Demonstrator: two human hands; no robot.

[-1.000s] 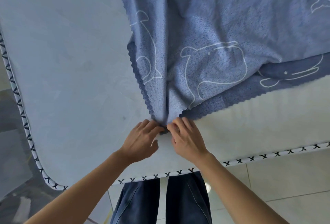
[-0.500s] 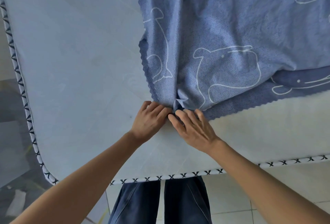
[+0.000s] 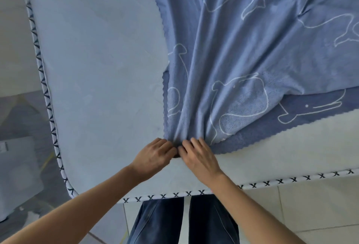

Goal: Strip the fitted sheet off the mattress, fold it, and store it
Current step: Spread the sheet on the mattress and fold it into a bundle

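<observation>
Folding step: left hand (image 3: pixel 153 156) and right hand (image 3: pixel 198 158) pinching blue whale-print fitted sheet (image 3: pixel 242 59) corner, lying atop pale mattress (image 3: pixel 93 59); next, matching corners.

Soft even daylight, faint shadows, wide-angle edge distortion.

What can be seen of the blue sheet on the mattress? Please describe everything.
The sheet is blue, soft-looking fabric with white outline whales and a scalloped edge. It lies loose on the pale mattress, covering its right part, with a darker layer showing along the near edge. Folds run together to one gathered corner, which the left hand and right hand pinch side by side.
</observation>
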